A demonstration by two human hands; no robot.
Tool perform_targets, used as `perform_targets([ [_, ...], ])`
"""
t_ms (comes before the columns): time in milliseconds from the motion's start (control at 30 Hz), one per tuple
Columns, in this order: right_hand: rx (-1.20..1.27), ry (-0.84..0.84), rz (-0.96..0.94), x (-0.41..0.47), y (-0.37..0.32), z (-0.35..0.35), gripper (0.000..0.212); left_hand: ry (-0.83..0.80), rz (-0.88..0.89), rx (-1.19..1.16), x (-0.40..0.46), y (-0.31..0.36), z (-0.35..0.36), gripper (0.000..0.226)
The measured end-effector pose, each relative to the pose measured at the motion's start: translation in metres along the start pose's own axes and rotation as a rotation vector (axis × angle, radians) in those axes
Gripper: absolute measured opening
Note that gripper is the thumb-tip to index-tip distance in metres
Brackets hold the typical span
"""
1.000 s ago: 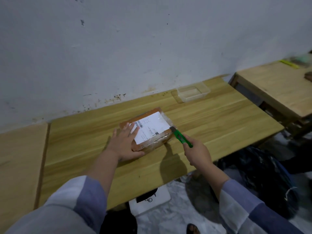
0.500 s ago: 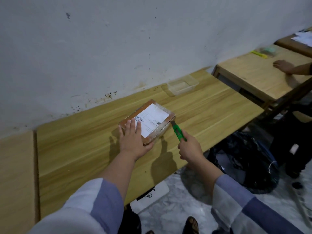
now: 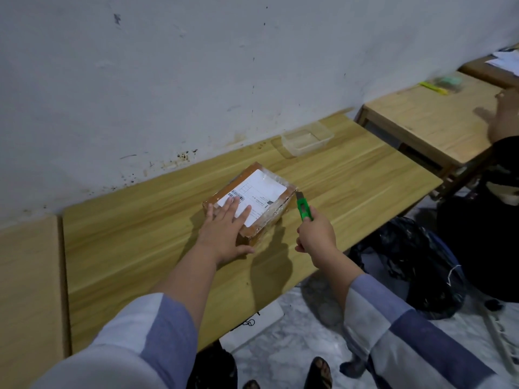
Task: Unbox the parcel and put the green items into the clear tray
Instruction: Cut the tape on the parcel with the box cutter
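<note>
A brown cardboard parcel point(image 3: 269, 189) wrapped in clear tape, with a white shipping label on top, lies on the wooden table point(image 3: 134, 242). My left hand point(image 3: 224, 231) presses flat on its near left part, fingers spread. My right hand point(image 3: 316, 234) grips a green utility knife point(image 3: 303, 207) whose blade tip touches the parcel's right edge. The empty clear tray point(image 3: 307, 138) stands at the back of the table by the wall, beyond the parcel.
A second wooden table point(image 3: 427, 122) stands to the right, with a yellow item point(image 3: 434, 87) on it and another person's hand point(image 3: 505, 113) over it. A dark bag point(image 3: 415, 262) lies on the floor at the right. The wall runs along the table's back.
My left hand slid further onto the parcel's top. The knife blade moved along the parcel's right edge toward its far corner. The view shifted left, showing more of the right table.
</note>
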State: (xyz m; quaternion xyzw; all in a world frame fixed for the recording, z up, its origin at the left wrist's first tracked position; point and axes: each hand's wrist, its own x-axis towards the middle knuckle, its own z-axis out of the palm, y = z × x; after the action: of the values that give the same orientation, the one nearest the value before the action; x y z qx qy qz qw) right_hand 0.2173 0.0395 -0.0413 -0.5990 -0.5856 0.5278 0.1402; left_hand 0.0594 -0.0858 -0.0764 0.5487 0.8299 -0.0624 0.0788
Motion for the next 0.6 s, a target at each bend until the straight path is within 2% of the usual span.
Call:
perform_targets([
  [600,0.02,-0.136,-0.022,-0.036,0.0,0.02,0.05,0.009,-0.012,0.012,-0.002,0.0,0.004,0.105],
])
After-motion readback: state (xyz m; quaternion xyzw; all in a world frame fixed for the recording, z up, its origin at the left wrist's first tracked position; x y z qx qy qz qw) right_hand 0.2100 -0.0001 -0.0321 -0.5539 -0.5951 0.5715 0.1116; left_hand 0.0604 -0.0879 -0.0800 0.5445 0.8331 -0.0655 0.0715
